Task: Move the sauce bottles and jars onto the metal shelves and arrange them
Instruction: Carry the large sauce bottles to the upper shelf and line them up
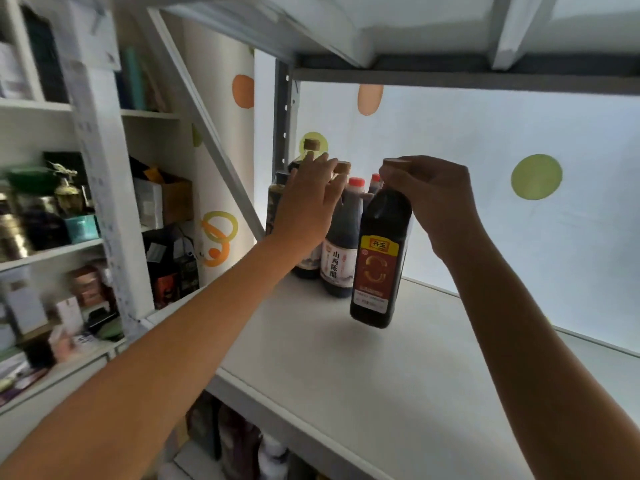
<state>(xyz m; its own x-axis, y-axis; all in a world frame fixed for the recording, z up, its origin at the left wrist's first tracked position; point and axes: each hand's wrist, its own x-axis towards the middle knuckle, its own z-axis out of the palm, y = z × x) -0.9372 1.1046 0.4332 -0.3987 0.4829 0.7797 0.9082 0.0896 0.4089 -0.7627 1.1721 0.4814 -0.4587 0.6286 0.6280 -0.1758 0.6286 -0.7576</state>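
Observation:
My right hand [433, 202] grips a dark sauce bottle [377, 258] with a red and gold label by its neck and cap. The bottle hangs tilted just above the white metal shelf [398, 368]. Several dark bottles [341, 251] stand grouped at the shelf's back left corner, two with red caps and two with tan caps. My left hand [311, 202] reaches in front of this group with fingers straight, touching the upper part of the bottles. It hides most of the left bottles.
An upper shelf board [450, 74] hangs close overhead. A grey upright post [282, 133] stands at the back left. White cabinets [69, 237] full of boxes and jars stand to the left. More goods sit on the shelf below [242, 441].

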